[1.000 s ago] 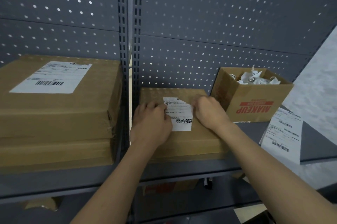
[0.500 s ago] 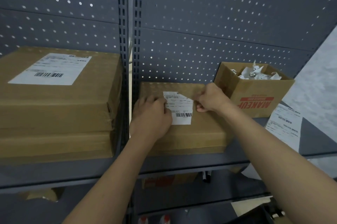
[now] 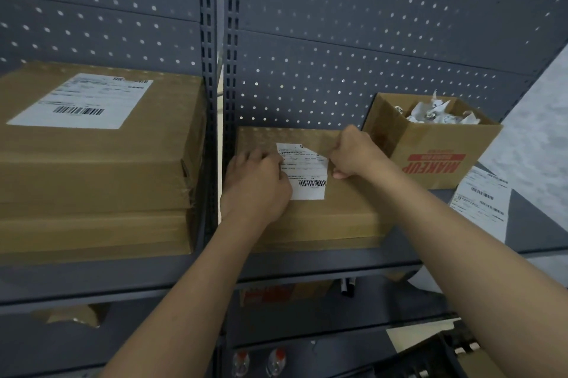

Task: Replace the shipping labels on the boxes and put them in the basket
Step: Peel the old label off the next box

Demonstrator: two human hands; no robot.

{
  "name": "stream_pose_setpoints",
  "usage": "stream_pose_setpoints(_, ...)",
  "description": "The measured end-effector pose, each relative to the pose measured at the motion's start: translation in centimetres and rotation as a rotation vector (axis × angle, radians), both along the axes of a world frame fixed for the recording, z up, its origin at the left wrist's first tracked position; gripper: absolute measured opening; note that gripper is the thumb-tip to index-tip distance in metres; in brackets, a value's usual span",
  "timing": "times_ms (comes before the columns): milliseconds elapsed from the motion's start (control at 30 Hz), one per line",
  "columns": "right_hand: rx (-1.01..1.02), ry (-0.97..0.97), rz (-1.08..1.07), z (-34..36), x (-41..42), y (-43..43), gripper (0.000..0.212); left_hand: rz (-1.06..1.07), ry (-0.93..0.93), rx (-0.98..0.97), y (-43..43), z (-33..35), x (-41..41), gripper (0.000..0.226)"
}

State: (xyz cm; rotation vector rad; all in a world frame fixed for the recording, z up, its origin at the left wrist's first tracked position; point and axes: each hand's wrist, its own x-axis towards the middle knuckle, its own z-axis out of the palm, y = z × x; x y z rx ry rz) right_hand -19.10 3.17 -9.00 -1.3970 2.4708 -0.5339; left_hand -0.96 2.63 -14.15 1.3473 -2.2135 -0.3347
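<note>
A flat cardboard box (image 3: 322, 224) lies on the grey shelf (image 3: 307, 264) in the right bay. A white shipping label (image 3: 307, 171) with a barcode is stuck on its top. My right hand (image 3: 356, 153) pinches the label's upper right corner, which is peeled up and folded away from the cardboard. My left hand (image 3: 258, 187) presses down on the box with bent fingers over the label's left edge, hiding that part of it.
Two large stacked boxes (image 3: 92, 168) with a big white label (image 3: 83, 100) fill the left bay. An open MAKEUP box (image 3: 436, 156) holding crumpled paper (image 3: 436, 113) stands at the right. A sheet of labels (image 3: 482, 202) overhangs the shelf edge. A dark crate-like thing (image 3: 430, 359) sits below.
My right hand has moved from flat on the label's right edge up to its top right corner and lifted that corner. My left hand has stayed in place.
</note>
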Motion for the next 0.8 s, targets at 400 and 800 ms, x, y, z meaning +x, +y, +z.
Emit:
stream_pose_setpoints(400,-0.126,-0.224,0.026,-0.6,-1.2,0.7,0.02,0.002,-0.005,-0.01,-0.1,-0.3,0.0,0.042)
stream_pose_setpoints(800,0.065,0.076,0.082,0.4,0.4,0.3,0.011,0.005,-0.021,-0.019,0.0,-0.3,0.0,0.042)
